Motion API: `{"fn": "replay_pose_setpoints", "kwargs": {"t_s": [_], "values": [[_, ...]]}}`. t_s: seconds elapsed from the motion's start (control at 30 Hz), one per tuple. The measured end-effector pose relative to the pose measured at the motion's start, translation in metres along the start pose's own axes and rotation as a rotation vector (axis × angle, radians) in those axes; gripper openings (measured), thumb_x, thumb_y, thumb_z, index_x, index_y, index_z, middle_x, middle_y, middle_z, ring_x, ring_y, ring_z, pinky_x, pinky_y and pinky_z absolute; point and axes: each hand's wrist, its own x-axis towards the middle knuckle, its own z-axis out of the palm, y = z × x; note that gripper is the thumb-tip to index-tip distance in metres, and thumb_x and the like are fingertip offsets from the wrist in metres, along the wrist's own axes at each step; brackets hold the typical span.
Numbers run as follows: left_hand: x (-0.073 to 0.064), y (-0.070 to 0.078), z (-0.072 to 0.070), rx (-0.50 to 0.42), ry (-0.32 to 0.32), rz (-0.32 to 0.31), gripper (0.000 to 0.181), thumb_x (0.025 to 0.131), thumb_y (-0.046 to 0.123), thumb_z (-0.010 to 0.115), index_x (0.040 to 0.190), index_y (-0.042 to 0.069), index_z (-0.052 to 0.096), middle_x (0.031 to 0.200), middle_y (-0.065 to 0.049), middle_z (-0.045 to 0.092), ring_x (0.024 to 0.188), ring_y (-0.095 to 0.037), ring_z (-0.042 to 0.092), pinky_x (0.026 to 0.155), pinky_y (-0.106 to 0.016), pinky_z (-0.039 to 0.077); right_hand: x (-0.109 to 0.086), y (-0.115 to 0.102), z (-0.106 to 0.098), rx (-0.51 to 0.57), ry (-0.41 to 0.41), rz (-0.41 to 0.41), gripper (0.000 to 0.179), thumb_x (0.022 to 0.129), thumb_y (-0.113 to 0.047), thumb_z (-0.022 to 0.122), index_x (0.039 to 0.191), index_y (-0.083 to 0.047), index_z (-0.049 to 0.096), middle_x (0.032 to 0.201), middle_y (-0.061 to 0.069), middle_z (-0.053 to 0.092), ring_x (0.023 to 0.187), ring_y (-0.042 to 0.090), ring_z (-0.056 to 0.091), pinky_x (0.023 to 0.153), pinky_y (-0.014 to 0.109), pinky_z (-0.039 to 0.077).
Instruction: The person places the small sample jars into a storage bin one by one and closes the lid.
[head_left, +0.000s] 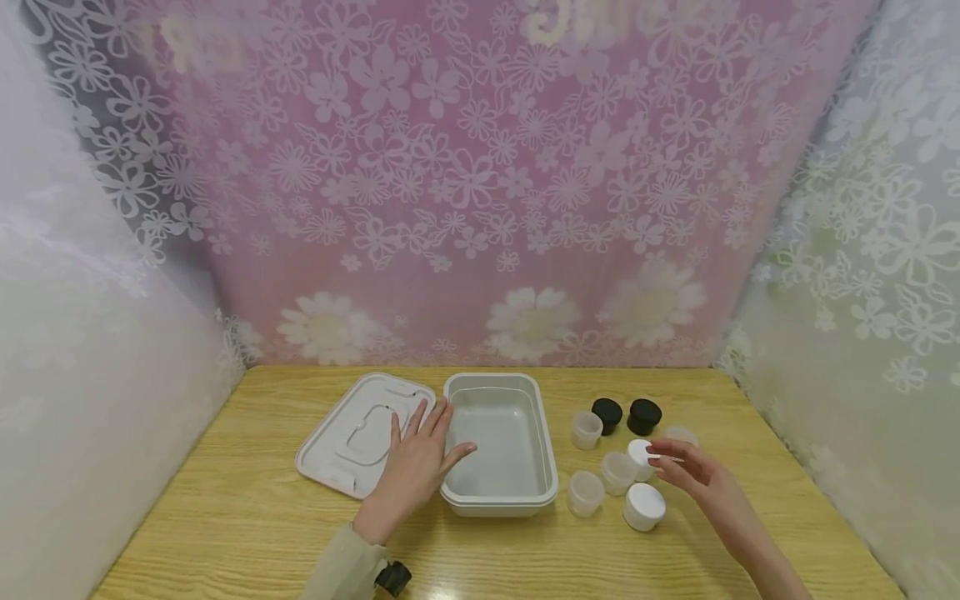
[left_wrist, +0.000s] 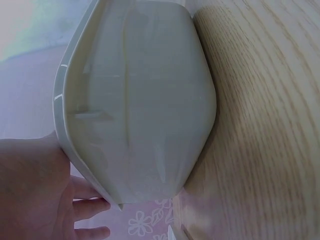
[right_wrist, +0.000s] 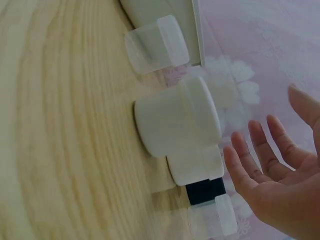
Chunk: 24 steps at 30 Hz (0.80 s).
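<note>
A white rectangular tub [head_left: 498, 502] stands on the table with nothing visible inside it. My left hand [head_left: 414, 467] lies at its left rim, fingers spread and straight, thumb reaching over the edge. In the left wrist view the hand [left_wrist: 37, 185] is beside the tub wall [left_wrist: 150, 100]. My right hand [head_left: 701, 479] hovers by a small white jar [head_left: 640, 461], fingers loosely bent and holding nothing. Nearer the front is another white jar [head_left: 645, 507]. The right wrist view has the hand [right_wrist: 280, 175] apart from the lidded white jar [right_wrist: 175, 120].
Left of the tub lies its flat white lid [head_left: 337, 433]. On the right are several translucent jars, among them a front one [head_left: 586, 493] and a back one [head_left: 587, 430]. Behind stand two black jars, left [head_left: 607, 415] and right [head_left: 644, 416]. Flowered curtains [head_left: 465, 208] enclose the table.
</note>
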Motion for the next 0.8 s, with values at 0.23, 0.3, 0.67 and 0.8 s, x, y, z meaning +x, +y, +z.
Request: {"fn": "replay_pose_setpoints", "kwargs": {"t_s": [0.23,0.3,0.67,0.8], "values": [[0.001,0.000,0.001,-0.003,0.007,-0.002,0.080,0.100,0.060,0.048,0.157,0.006,0.037,0.163,-0.011,0.034,0.153,-0.038,0.022,0.117,-0.072,0.010,-0.007,0.002,0.002,-0.061,-0.065,0.076,0.045,0.100,-0.016,0.065,0.140,0.002,0.053,0.136,0.014,0.060,0.115,-0.001,0.061,0.090,0.020,0.053],[0.002,-0.001,0.002,-0.005,0.011,-0.002,0.079,0.100,0.059,0.049,0.157,0.006,0.037,0.162,-0.012,0.035,0.153,-0.039,0.022,0.117,-0.072,0.011,-0.007,0.004,0.003,-0.055,-0.084,0.091,0.047,0.098,-0.015,0.068,0.139,0.003,0.053,0.137,0.019,0.058,0.115,-0.002,0.060,0.091,0.019,0.053],[0.001,-0.001,0.002,-0.015,0.014,0.003,0.079,0.100,0.058,0.051,0.157,0.005,0.036,0.162,-0.013,0.035,0.152,-0.040,0.022,0.116,-0.073,0.011,-0.009,0.015,0.007,0.008,-0.223,0.140,0.068,0.090,-0.011,0.077,0.144,0.014,0.042,0.138,0.029,0.051,0.108,-0.004,0.061,0.088,0.022,0.055],[0.001,-0.001,0.003,-0.014,0.013,0.005,0.079,0.100,0.057,0.051,0.157,0.004,0.037,0.162,-0.013,0.036,0.152,-0.040,0.023,0.116,-0.073,0.012,-0.009,0.012,0.008,0.005,-0.218,0.180,0.071,0.090,-0.014,0.078,0.144,0.014,0.042,0.142,0.032,0.048,0.106,-0.005,0.062,0.087,0.023,0.056]]}}
